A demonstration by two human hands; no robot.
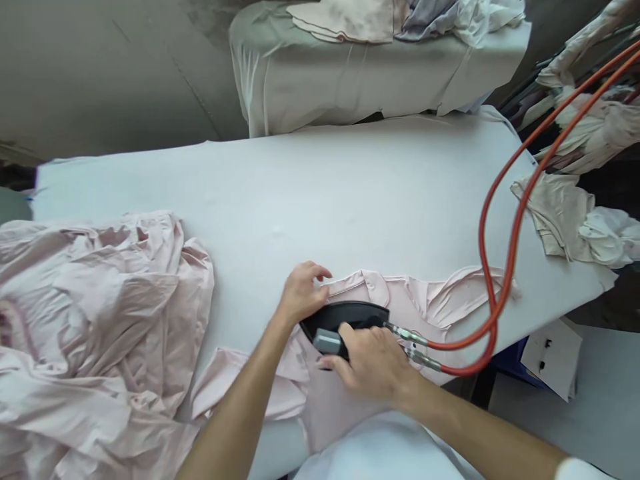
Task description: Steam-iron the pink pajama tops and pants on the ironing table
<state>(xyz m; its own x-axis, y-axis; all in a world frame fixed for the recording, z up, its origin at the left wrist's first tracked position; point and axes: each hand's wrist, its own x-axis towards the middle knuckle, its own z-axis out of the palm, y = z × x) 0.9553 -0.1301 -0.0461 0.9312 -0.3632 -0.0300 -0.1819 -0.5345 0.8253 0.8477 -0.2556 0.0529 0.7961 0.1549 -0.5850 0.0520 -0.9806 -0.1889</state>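
Observation:
A black steam iron rests on a pale pink garment spread at the near edge of the table. My right hand is wrapped round the iron's handle, thumb toward its grey front end. Two red hoses join the iron's back by metal fittings and loop up to the right. At the iron's left tip, my left hand has its fingers curled at the garment's upper edge, pinching the cloth. Part of the garment lies hidden under the iron and my arms.
A big heap of crumpled pink garments covers the table's left side. Behind the white table stands a cloth-covered bench with folded clothes. Beige and white cloths lie at the right edge, and papers sit below.

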